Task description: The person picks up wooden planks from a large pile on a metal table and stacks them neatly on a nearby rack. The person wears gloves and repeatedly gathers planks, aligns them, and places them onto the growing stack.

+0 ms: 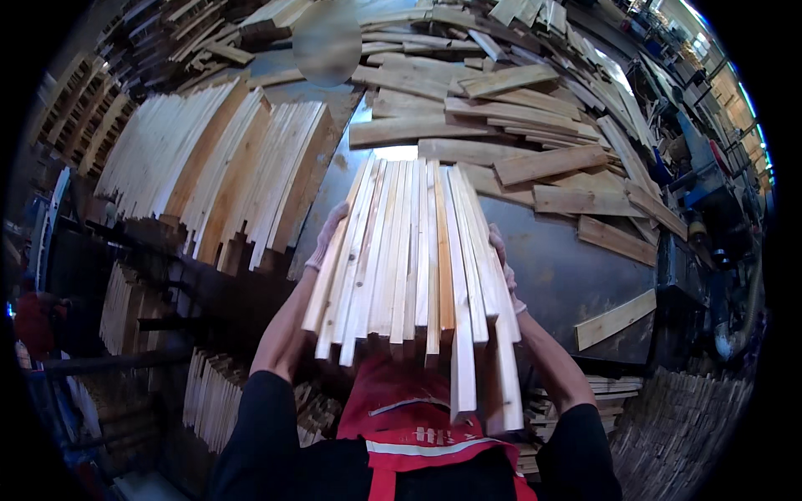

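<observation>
Between the person's two hands, in front of the red apron (397,409), is a bundle of boards (401,250), pale sawn timber set on edge side by side; near ends uneven, two boards on the right projecting well toward the body. Left hand (331,232), gloved, is closed against the left outer face; right hand (501,250), also gloved, is closed against the right outer face, so the whole bundle is clasped between them; whether its far end bears on the desk (560,267) cannot be told from this angle.

Handling, as judged: heavy as a lot, stiff, not fragile; dry sawn faces should grip well under gloves, though inner boards depend on side pressure alone and could slide out lengthwise; best hold is on both outer faces, near mid-length, with the pressure even.

Desk surface is grey, metal-looking and stained; loose boards (535,138) lie crosswise and overlapping over its far part, with a single board (616,319) apart at the right; upright rows of boards (242,159) stand to the left; machinery (710,184) lines the right side of the room; further stacked timber (685,426) fills the lower right.
</observation>
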{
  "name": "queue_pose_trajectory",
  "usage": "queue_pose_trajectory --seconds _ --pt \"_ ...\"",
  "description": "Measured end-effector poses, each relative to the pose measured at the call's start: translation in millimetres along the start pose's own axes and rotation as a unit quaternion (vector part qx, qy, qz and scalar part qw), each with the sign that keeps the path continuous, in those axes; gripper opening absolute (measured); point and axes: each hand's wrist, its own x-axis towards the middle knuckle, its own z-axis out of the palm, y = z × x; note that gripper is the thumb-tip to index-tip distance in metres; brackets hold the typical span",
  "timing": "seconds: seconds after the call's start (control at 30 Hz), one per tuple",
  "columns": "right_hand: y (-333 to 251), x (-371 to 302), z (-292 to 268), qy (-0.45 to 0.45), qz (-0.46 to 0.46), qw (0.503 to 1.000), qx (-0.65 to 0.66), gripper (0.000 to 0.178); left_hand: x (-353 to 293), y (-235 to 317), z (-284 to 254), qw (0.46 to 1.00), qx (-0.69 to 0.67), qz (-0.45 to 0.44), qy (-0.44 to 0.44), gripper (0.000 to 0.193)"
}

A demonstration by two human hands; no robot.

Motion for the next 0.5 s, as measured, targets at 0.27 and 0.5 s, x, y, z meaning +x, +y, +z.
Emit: queue_pose_trajectory --seconds 0.27,0.5 --pt "130 -101 -116 -0.177 0.154 0.721 -0.652 0.053 -31 -50 27 0.962 0.22 -0.077 0.141 0.069" --pt "44 -100 -5 0.097 0.398 0.865 -0.289 0.059 -80 -65 5 0.958 0.196 -0.081 0.192 0.063"
